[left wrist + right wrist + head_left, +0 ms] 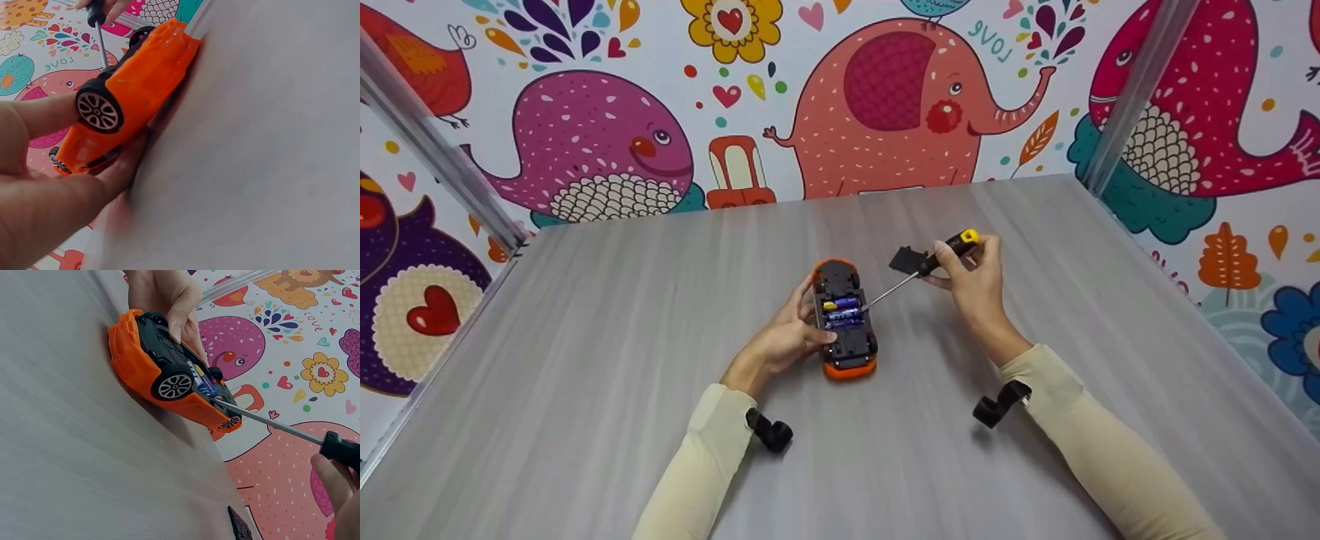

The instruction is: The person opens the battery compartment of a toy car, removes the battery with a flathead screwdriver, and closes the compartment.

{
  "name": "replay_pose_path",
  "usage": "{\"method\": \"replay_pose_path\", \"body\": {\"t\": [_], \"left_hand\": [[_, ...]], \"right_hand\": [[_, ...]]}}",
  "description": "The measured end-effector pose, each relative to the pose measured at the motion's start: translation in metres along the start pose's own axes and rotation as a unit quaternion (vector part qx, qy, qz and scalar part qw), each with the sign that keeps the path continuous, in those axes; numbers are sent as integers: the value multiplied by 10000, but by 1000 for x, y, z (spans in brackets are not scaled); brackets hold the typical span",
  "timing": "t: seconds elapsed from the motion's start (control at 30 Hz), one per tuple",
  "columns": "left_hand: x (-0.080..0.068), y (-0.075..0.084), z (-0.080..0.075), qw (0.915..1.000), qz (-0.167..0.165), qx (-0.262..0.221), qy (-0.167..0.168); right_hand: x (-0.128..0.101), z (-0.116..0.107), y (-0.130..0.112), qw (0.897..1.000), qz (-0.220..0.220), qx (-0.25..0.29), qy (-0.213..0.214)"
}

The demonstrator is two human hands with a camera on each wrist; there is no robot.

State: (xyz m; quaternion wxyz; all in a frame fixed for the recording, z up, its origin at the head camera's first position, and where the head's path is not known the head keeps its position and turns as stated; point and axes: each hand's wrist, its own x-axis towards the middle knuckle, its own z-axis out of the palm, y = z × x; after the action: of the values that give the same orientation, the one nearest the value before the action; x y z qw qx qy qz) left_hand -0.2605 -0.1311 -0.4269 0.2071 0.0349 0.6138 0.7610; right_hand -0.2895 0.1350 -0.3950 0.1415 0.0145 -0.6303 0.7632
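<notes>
An orange toy car (851, 370) lies upside down on the table, its black underside facing up. My left hand (784, 341) grips it from the left side, thumb on the underside and fingers along the far edge. Several purple-blue batteries (842, 316) sit in the uncovered compartment, with a yellow spot at the upper left one. My right hand (979, 285) holds a screwdriver (952, 251) with a black and yellow handle. In the right wrist view the screwdriver's shaft (275, 424) slants to the compartment's edge, its tip right at the batteries.
A black battery cover (908, 260) lies on the table (622, 390) beyond the car, close to the right hand. Walls with cartoon animals (885, 112) and metal corner posts (1140, 97) border the table at the back and sides.
</notes>
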Motion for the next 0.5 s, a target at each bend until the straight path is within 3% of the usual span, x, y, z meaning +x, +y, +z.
{"method": "replay_pose_path", "body": {"t": [0.5], "left_hand": [[1,-1,1,10000,4,-70,-18]], "right_hand": [[7,-8,12,9992,262,297,-3]]}}
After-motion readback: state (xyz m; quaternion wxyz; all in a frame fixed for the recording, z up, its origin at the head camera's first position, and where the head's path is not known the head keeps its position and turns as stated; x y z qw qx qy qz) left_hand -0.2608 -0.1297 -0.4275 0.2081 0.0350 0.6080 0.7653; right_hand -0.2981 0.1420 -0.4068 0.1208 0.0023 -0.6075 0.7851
